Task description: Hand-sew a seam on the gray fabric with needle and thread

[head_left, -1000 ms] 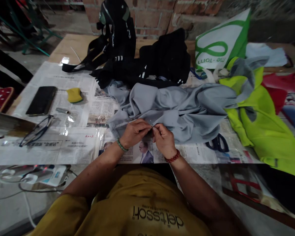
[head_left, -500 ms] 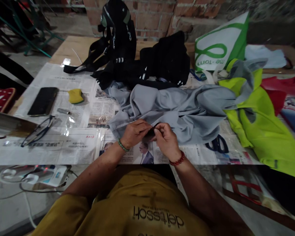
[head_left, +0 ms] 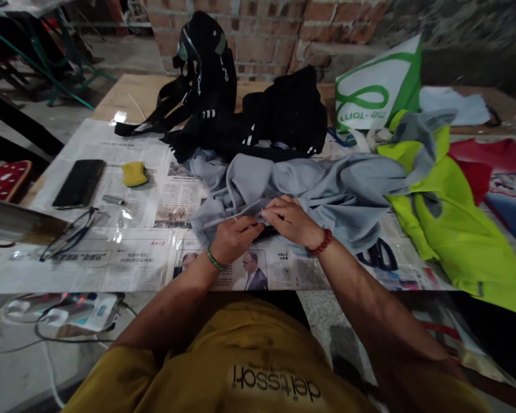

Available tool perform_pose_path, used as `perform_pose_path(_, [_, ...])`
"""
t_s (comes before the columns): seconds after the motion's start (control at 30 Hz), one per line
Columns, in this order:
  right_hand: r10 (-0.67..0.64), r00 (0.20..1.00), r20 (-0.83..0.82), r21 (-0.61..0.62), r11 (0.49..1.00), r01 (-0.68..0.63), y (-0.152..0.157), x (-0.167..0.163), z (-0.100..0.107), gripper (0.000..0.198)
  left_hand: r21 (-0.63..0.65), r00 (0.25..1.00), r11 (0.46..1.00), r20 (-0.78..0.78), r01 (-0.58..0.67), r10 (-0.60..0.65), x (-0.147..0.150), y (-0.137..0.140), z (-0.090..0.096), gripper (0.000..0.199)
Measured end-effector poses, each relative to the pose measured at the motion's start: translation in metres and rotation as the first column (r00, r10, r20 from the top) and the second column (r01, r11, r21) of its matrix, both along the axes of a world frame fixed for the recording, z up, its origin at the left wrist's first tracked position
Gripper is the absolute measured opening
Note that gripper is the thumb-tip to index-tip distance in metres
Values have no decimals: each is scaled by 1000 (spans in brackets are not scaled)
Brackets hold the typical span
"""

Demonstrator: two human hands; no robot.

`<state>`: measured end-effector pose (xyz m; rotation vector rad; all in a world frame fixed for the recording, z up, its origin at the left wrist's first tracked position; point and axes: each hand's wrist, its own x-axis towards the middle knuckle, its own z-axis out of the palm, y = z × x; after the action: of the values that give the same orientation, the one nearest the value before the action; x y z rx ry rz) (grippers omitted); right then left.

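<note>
A crumpled grey garment (head_left: pixel 309 180) lies in front of me on newspaper. My left hand (head_left: pixel 237 238) is closed at its near edge, thumb and fingers pinched together. My right hand (head_left: pixel 290 221) lies across from it, fingers bent and pressed onto the cloth near the left fingertips. Between and below the hands shows a small dark piece (head_left: pixel 269 232), mostly covered; whether it is part of the garment I cannot tell. Dark-handled scissors (head_left: pixel 378 254) rest to the right, partly under the grey cloth.
Behind the garment are black clothing (head_left: pixel 284 112) and a black bag (head_left: pixel 208 63). Right are a yellow-green garment (head_left: pixel 460 229) and a green-white bag (head_left: pixel 378 86). Left lie a phone (head_left: pixel 79 183), a yellow sponge (head_left: pixel 135 174), a small grey tube (head_left: pixel 113 199) and glasses (head_left: pixel 71 235).
My right hand has moved up and over, from pinching the dark piece to lying across the cloth. The dark piece is now lower and more hidden. My left hand has shifted slightly.
</note>
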<state>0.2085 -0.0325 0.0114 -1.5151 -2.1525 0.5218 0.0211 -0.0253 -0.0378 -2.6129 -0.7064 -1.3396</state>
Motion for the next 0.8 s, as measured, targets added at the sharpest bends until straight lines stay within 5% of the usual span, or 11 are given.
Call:
perform_pose_path(0.1, [56,981,-184,-81,994,-72,-2,2,-4,21,-19,1000,1000,-9,-11,11,0,0,-1,19])
perform_pose_path(0.23, [-81,906,-415,-154,988,18,-9,4,-7,16,-163,1000,987,-18,9,-12,0,-1,-2,19])
perform_pose_path(0.37, [-223,839,-496,-279,956,89,-11,1,-11,18,-302,998,952,55,52,-38,0,-2,-2,19])
perform_pose_path(0.57, [-287,769,-572,-303,944,126,-8,1,-14,21,-463,994,884,111,70,-21,0,3,-4,20])
perform_pose_path(0.8, [-423,533,-733,-390,903,180,1,8,-22,33,-573,970,789,209,223,-122,-4,8,-4,10])
